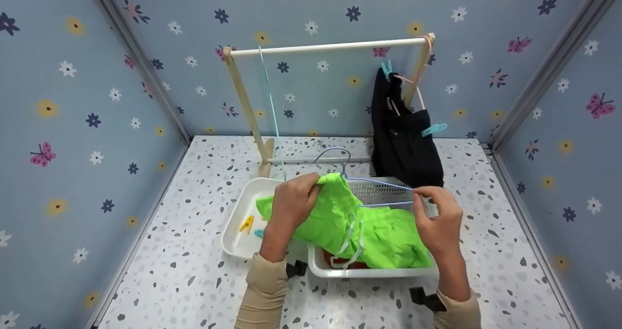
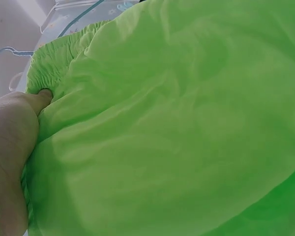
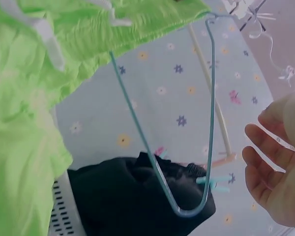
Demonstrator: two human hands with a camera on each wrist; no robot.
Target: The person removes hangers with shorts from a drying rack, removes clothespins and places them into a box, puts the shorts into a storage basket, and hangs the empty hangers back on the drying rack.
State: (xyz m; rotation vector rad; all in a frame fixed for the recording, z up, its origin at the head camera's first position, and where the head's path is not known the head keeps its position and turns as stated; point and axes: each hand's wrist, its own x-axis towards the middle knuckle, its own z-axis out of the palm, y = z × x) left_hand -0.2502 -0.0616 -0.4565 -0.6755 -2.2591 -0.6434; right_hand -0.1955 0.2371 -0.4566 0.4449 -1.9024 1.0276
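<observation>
Our left hand (image 1: 292, 203) pinches the green shorts (image 1: 388, 236) by the waistband (image 2: 64, 56) — our right hand (image 1: 440, 222), grip released, is just beside the blue hanger (image 3: 187, 213).

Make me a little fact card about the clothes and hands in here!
Left hand: grips the green garment at its waistband
Right hand: beside the blue hanger's end
Rack: black garment on a pink hanger, two blue pegs clipped on
White tray: a yellow peg, a blue peg
White basket: under the green garment, something reddish inside
</observation>
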